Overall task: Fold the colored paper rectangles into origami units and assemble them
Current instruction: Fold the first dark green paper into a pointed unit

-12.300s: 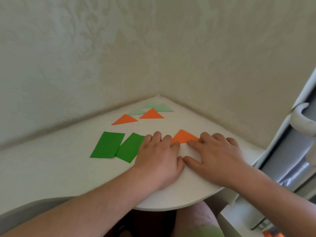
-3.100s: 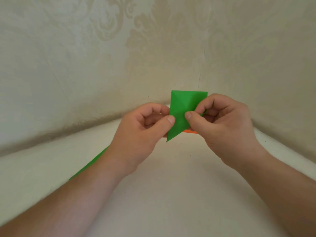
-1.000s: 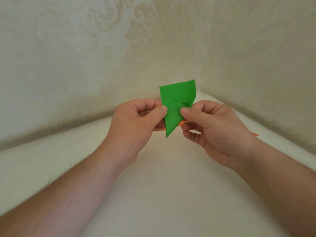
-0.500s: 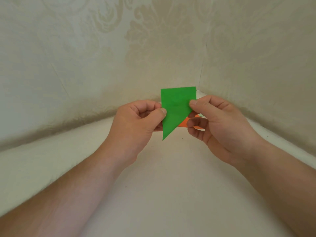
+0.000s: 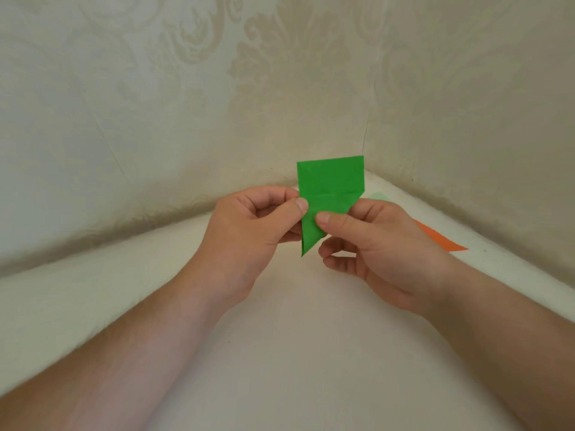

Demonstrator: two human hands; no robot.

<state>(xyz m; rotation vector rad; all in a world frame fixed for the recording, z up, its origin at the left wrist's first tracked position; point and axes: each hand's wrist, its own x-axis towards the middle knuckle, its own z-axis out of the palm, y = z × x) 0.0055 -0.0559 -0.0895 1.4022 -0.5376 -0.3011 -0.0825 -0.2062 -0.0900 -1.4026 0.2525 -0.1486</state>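
I see my left hand (image 5: pixel 249 225) and right hand (image 5: pixel 373 241) each pinching the green paper (image 5: pixel 329 188) above the counter (image 5: pixel 280 353); an orange piece (image 5: pixel 441 241) lies right.

left hand (image 5: pixel 252 225): bare | right hand (image 5: pixel 373 241): bare | forearms: bare, no sleeves

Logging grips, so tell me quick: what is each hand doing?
Left hand: pinching the green paper.
Right hand: pinching the same green paper.

Green paper (image 5: pixel 329 188) part-folded, upright, point down, above table.
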